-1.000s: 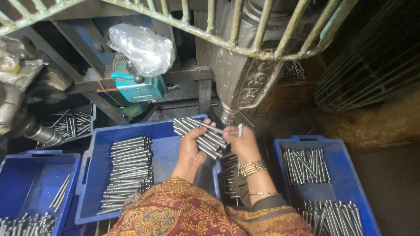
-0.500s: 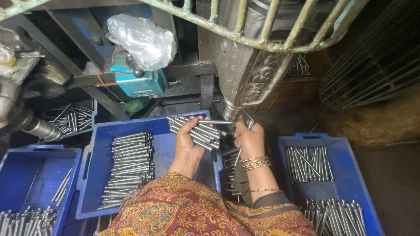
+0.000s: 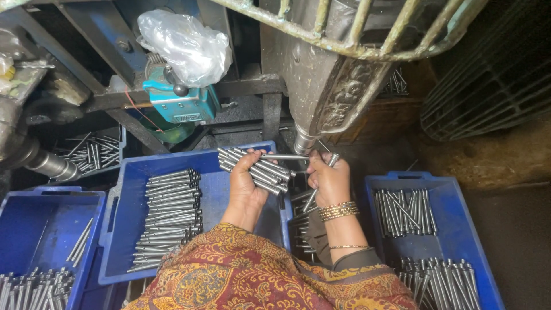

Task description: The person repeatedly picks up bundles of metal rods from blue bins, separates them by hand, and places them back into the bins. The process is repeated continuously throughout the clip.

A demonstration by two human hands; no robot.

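Observation:
My left hand (image 3: 245, 182) grips a bundle of several grey metal rods (image 3: 256, 168) above the right end of a blue crate (image 3: 125, 229). My right hand (image 3: 329, 178) is closed around one rod (image 3: 320, 180) that slants from its fist down toward my wrist, and its fingertips pinch a second rod (image 3: 285, 157) lying level under the grey machine head (image 3: 327, 86). Gold bangles (image 3: 337, 211) circle the right wrist. A patterned shawl (image 3: 258, 275) covers my arms at the bottom.
The middle crate holds a stack of rods (image 3: 169, 215). Another blue crate (image 3: 456, 241) with rods sits at right, one more (image 3: 40, 241) at left. A teal motor (image 3: 178, 103) under a plastic bag (image 3: 186, 46) stands behind. A wire guard (image 3: 488, 86) is at right.
My right hand has moved left and up to the machine head, bringing a rod level beneath it. The left hand with the bundle has risen slightly.

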